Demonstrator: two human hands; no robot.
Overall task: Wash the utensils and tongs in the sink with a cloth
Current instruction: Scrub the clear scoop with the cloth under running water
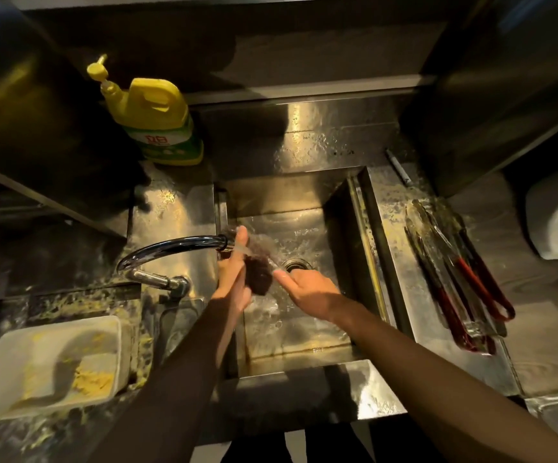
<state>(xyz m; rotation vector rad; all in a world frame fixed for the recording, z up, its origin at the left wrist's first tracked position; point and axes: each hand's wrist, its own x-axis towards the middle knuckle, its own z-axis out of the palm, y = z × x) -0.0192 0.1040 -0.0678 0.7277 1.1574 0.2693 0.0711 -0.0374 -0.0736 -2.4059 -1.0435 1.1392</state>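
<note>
Under the tap (pixel 177 243), cloth (pixel 258 274) against left fingers (pixel 240 243)

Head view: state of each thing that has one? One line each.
faucet: on, water running
sink: wet, drain uncovered
cloth: wet, under the stream, between both hands
left hand: fingers straight, against the cloth
right hand: open, fingertip at the cloth
tongs: lying on the counter right of the sink, out of the water
soap bottle: upright
white tray: dirty, yellow residue
</note>
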